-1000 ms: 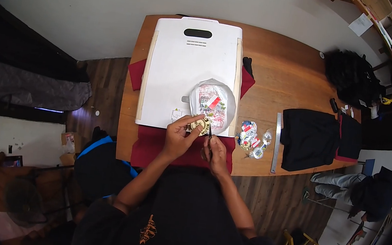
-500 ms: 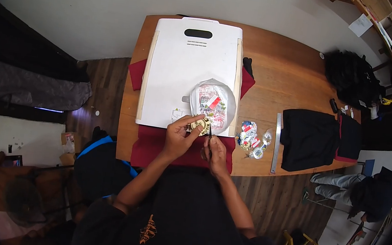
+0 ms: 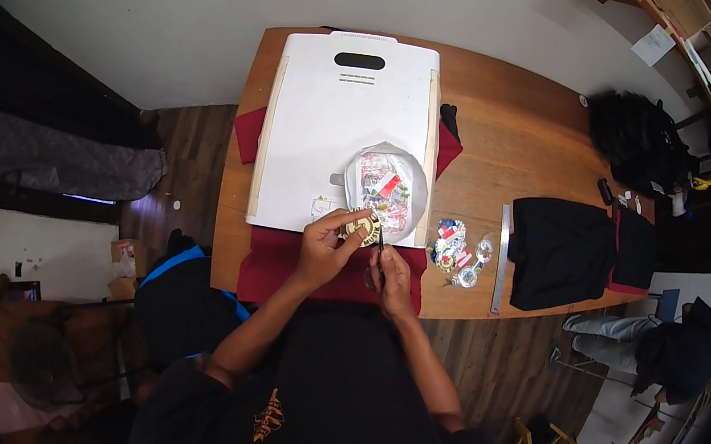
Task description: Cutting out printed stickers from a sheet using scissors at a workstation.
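My left hand (image 3: pixel 328 248) pinches a round gold and black badge-like cutout (image 3: pixel 359 229) between thumb and fingers, just above the near edge of a white panel (image 3: pixel 308 135). In my right hand (image 3: pixel 395 281) is a pair of dark scissors (image 3: pixel 382 242), whose narrow blades stand at the badge's right rim. The small size hides whether the blades are open. Right behind the badge, a round white bowl (image 3: pixel 422 181) holds colourful printed scraps and a red-and-white piece (image 3: pixel 387 185).
Dark red cloth (image 3: pixel 278 266) lies under the panel. On the wooden table (image 3: pixel 513 117) to the right are a pile of cut stickers (image 3: pixel 450 239), clear round pieces (image 3: pixel 466 277), a metal ruler (image 3: pixel 501 259) and folded black garments (image 3: pixel 558 253). Another person (image 3: pixel 672 344) stands far right.
The round badge has turned a little in my left fingers, and the scissors have shifted slightly along its rim. Both hands stay in nearly the same place.
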### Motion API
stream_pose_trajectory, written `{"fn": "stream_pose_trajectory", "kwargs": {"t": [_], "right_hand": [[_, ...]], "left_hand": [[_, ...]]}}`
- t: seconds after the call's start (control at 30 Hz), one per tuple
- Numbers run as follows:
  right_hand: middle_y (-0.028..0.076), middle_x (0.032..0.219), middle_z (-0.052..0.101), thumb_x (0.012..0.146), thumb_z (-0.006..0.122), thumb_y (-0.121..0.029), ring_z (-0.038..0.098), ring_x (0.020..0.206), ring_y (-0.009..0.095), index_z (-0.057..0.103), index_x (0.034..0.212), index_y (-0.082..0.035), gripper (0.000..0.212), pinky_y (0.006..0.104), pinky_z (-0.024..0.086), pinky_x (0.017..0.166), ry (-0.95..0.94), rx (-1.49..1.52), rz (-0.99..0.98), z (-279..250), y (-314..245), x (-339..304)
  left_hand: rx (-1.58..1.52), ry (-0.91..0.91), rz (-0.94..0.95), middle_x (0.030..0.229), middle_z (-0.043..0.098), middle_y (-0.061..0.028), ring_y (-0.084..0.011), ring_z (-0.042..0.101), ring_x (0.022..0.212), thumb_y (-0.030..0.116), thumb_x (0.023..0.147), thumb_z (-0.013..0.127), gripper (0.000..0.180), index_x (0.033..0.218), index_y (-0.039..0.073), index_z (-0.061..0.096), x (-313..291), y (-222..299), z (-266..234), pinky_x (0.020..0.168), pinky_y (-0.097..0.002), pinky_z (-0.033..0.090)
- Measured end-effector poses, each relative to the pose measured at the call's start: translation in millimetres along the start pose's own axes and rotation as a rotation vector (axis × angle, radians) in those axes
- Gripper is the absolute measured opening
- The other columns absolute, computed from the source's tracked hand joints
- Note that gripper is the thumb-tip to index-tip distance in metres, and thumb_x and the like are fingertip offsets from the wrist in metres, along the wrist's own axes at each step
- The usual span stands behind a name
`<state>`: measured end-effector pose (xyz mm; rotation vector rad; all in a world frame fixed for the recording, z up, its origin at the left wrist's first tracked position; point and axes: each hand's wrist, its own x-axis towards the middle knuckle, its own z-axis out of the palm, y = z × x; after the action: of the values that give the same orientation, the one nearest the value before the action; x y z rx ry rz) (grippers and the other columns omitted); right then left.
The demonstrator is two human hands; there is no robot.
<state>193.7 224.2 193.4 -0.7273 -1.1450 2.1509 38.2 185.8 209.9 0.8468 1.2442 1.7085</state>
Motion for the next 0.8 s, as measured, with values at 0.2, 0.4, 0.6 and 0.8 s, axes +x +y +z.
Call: {"fn": "stream_pose_trajectory", "kwargs": {"t": [0.2,0.4,0.6,0.8], "right_hand": [[-0.005,0.054,0.033,0.109,0.040,-0.038,0.028,0.046,0.006,0.050,0.091,-0.008,0.036,0.0247,0.027,0.047,-0.002,-0.003,0.003,-1,0,-1],[-0.005,0.054,0.033,0.108,0.041,-0.039,0.028,0.046,0.006,0.050,0.091,-0.008,0.036,0.0247,0.027,0.048,0.007,-0.002,0.016,-1,3,0],[-0.005,0.054,0.032,0.108,0.040,-0.040,0.028,0.046,0.006,0.050,0.091,-0.008,0.037,0.0248,0.027,0.047,0.009,0.001,0.002,-1,2,0],[-0.005,0.053,0.033,0.109,0.039,-0.040,0.028,0.045,0.006,0.050,0.091,-0.008,0.038,0.0248,0.027,0.047,0.001,0.015,0.012,1,-2,0]], "left_hand": [[0.021,-0.008,0.001,0.104,0.063,-0.0079,-0.0108,0.061,0.095,-0.007,0.093,0.062,0.030,0.123,-0.008,0.065,1,-1,0,0.084,-0.0228,0.050],[0.004,0.006,-0.001,0.105,0.063,-0.0081,-0.0107,0.061,0.096,-0.008,0.093,0.062,0.031,0.123,-0.009,0.064,2,2,2,0.085,-0.0228,0.050],[-0.002,0.006,-0.007,0.107,0.063,-0.0089,-0.0111,0.061,0.097,-0.008,0.093,0.062,0.031,0.124,-0.009,0.063,2,1,2,0.085,-0.0229,0.050],[-0.012,-0.008,-0.019,0.107,0.063,-0.0092,-0.0116,0.062,0.097,-0.008,0.093,0.062,0.030,0.123,-0.009,0.063,1,0,1,0.086,-0.0234,0.051]]}}
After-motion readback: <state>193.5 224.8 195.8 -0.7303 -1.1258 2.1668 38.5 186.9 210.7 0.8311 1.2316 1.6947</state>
